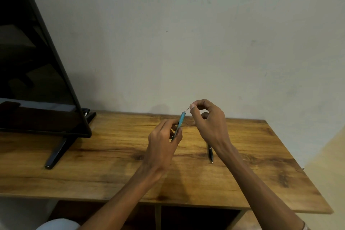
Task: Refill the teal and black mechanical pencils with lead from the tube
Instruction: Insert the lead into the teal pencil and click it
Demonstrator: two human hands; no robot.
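My left hand point(163, 139) grips the teal mechanical pencil point(181, 119) above the wooden table, its open end tilted up and to the right. My right hand point(209, 117) pinches a thin lead point(187, 109) between thumb and forefinger, and the lead's lower end meets the pencil's top opening. The black mechanical pencil point(210, 153) lies on the table under my right wrist, tip toward me. The lead tube is not visible.
A black flat screen point(37, 73) stands on its feet point(56, 153) at the table's left. The wooden table point(112, 164) backs onto a pale wall. Its front edge runs across the bottom, its right edge slants off at the far right.
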